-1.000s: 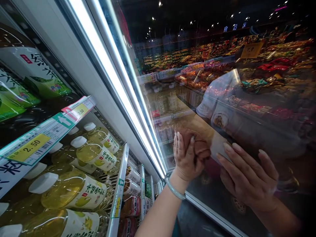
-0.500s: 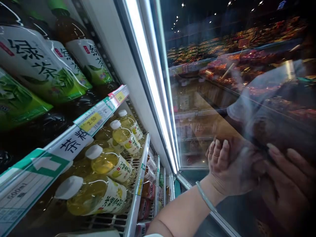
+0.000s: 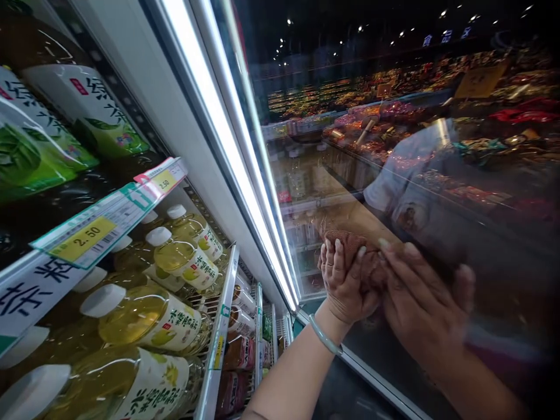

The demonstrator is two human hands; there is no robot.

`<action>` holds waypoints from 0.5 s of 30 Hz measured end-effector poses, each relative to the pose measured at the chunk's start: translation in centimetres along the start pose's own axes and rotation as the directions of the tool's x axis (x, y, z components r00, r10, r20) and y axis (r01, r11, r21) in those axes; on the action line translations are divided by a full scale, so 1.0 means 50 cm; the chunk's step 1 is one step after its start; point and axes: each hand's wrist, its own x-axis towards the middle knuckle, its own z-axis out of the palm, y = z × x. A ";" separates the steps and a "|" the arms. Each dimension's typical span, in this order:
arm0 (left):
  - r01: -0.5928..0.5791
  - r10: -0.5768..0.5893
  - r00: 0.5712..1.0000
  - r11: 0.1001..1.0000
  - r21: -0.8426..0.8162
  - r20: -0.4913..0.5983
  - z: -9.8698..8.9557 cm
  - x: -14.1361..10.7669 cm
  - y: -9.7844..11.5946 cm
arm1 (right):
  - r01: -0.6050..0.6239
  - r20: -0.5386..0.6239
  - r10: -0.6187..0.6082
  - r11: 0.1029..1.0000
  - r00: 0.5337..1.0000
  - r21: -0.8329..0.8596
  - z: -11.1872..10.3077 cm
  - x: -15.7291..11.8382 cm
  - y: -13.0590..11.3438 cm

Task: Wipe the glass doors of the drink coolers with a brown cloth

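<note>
My left hand [image 3: 343, 283], with a pale green bangle [image 3: 324, 335] at its wrist, presses a brown cloth [image 3: 350, 240] against the glass door [image 3: 306, 256]. Its fingers curl over the cloth, and part of the cloth is hidden beneath them. To the right, my right hand [image 3: 426, 306] shows dimly, with its fingers stretched out and flat at the glass beside the cloth. From the reflections I cannot tell which side of the glass it is on.
At left are cooler shelves with green tea bottles [image 3: 83, 99], yellow drink bottles [image 3: 144, 318] and price tags [image 3: 87, 233]. A bright light strip [image 3: 219, 128] runs along the cooler's edge. The door's lower frame [image 3: 367, 370] slants below my hands. Store displays and reflections show in the glass.
The view has shifted, so the shelves sit further left. My left hand is also further left in view, and the cloth now shows clearly. My right hand has come closer to it.
</note>
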 end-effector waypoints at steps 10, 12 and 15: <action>0.131 -0.131 0.990 0.991 -0.003 -0.051 -0.027 0.042 -0.048 | 0.112 0.087 -0.114 0.993 0.990 0.025 0.068 -0.019 -0.032; 0.073 -0.072 0.996 0.997 0.015 -0.045 -0.024 0.024 -0.057 | 0.142 0.055 -0.143 0.990 0.988 0.024 0.064 -0.017 -0.028; 0.039 -0.035 0.998 0.995 0.092 -0.044 -0.033 0.022 -0.117 | 0.169 0.088 -0.170 0.985 0.981 0.022 0.059 -0.011 -0.026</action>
